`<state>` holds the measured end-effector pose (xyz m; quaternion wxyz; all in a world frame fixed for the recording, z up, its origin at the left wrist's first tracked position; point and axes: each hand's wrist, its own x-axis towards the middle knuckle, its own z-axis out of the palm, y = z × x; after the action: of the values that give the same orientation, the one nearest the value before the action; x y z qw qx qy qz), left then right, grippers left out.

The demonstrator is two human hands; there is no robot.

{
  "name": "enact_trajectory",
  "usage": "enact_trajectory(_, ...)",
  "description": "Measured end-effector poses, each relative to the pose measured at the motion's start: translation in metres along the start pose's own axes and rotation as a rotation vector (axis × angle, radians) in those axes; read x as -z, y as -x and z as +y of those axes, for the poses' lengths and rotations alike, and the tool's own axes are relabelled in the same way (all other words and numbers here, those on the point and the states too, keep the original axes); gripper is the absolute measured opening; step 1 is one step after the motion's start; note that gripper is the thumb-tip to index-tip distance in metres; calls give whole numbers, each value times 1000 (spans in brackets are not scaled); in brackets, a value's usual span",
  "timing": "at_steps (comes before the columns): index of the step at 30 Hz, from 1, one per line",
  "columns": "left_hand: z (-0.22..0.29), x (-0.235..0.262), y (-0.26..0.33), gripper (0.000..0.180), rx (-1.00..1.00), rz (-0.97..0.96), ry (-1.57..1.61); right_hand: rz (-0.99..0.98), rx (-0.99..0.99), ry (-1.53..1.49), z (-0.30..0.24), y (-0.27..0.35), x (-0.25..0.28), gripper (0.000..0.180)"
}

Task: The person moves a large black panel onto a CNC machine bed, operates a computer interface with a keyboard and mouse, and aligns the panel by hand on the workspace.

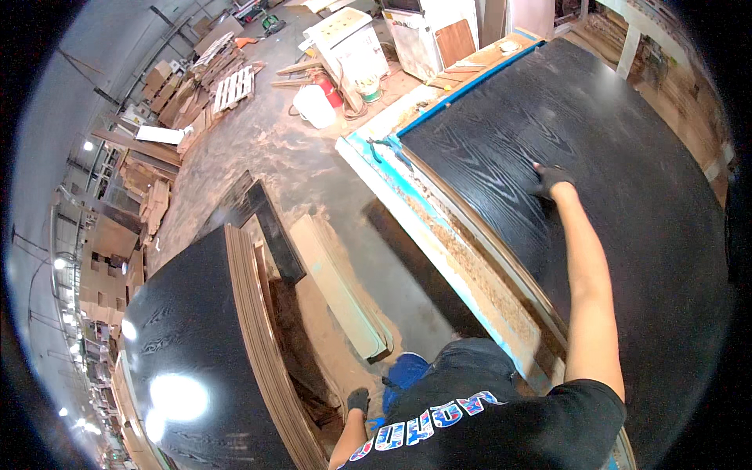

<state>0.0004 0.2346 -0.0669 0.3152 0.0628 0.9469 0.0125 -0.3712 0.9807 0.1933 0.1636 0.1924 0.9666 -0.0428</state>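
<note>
Two gloved hands stand well apart in a dusty workshop: the right hand [553, 182], fingers loosely spread and grasping nothing, rests on a black wood-grain panel [486, 133] lying across a blue-edged worktable [395, 207]. The left hand [358, 400] hangs low beside the waist, near a stack of dark-faced boards [188, 321]; whether it is released or clenched cannot be told. Grit caught beneath a glove could scratch the panel's dark face, and an uneven one-handed push could slide it askew. Overhead light puts a sheen on the grain. Beyond, tan dust streaks the grey floor [243, 157], with a white container [315, 107] and a pale pallet [234, 88] further back.
</note>
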Motion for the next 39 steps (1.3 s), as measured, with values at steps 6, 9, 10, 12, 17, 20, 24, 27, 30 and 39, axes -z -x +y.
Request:
enact_trajectory(6, -40, 35, -80, 31, 233, -201, 390, 7, -49, -76, -82, -178, -17, 96)
enact_trajectory(9, -79, 56, -122, 34, 265, -198, 400, -57, -26, -79, -187, -206, 11, 94)
enact_trajectory(10, -100, 74, -146, 35, 219, -187, 371, -63, -71, -94, -195, -228, 12, 93)
enact_trajectory(12, -141, 120, -220, 37, -7, -179, 235, -9, -383, -227, -146, -268, -11, 94)
enact_trajectory(17, -211, 282, -423, 44, -69, -217, 41, -40, -592, -343, -94, -264, -29, 99)
enact_trajectory(20, -228, 413, -455, 23, 175, 406, 551, -123, -375, -161, -205, -240, 40, 99)
enact_trajectory(24, -200, 564, -558, 32, 82, 277, 1263, -86, -688, -235, -217, -213, 64, 80)
enact_trajectory(27, -176, 623, -601, 33, 73, 203, 1339, -20, -906, -247, -244, -205, 67, 70)
enact_trajectory(30, -217, 630, -662, 32, 101, 15, 1221, 212, -999, -51, -234, -229, 15, 65)
enact_trajectory(39, -375, 606, -708, 33, 50, -109, 239, 131, -1224, 49, -243, -265, 5, 65)
